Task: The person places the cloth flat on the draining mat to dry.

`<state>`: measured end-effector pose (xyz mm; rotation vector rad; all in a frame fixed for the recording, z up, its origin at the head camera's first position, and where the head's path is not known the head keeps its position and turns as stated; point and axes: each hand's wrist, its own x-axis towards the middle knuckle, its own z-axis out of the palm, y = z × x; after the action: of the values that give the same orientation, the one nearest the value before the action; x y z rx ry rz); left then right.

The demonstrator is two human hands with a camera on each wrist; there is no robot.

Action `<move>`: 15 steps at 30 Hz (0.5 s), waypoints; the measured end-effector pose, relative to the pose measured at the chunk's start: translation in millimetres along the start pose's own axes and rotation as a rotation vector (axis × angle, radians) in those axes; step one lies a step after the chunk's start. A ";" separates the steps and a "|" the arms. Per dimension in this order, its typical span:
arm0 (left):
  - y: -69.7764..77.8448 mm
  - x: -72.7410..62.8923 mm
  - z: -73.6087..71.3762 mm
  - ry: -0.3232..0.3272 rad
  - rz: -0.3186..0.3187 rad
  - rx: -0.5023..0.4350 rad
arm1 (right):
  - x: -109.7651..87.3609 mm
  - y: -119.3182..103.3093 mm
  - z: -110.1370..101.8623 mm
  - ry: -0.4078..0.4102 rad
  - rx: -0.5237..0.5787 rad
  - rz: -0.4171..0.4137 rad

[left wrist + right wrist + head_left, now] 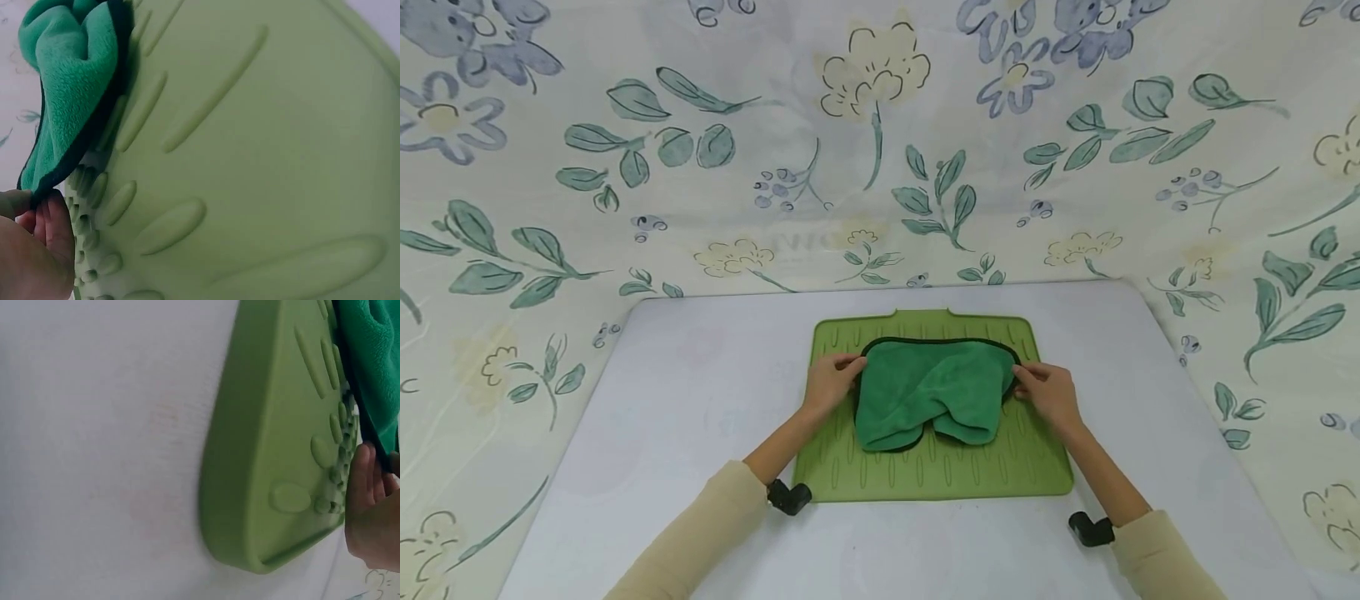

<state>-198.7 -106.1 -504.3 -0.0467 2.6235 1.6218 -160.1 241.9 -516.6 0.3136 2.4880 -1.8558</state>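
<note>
A green cloth with a black edging [936,392] lies bunched over the ridged green mat [887,479], its near part folded and rumpled. At its left edge, my left hand [831,383] pinches the black border between thumb and fingers; the left wrist view shows the same grip on a corner of the cloth [78,81]. My right hand [1051,393] pinches the cloth's right edge. In the right wrist view, the fingers of that hand [378,512] hold the dark border, with the thumb partly cut off by the frame.
The mat lies on a white table [700,367] with a raised rim around its surface. Behind the table hangs a floral-patterned cloth backdrop [850,208]. A black wrist device [790,497] sits at the left wrist, and another black device [1092,530] at the right.
</note>
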 end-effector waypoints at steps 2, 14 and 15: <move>1.5 1.8 -1.6 0.005 -0.003 -0.005 | 1.6 -1.5 -1.6 0.019 0.042 0.011; 12.2 19.6 -13.4 0.014 -0.057 -0.094 | 17.3 -18.6 -17.9 0.058 0.099 0.052; 13.0 21.3 -14.1 0.015 -0.063 -0.102 | 19.4 -19.6 -18.7 0.059 0.096 0.051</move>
<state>-221.2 -112.8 -487.7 -0.1449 2.5208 1.7396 -180.6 257.2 -495.2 0.4363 2.4068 -1.9782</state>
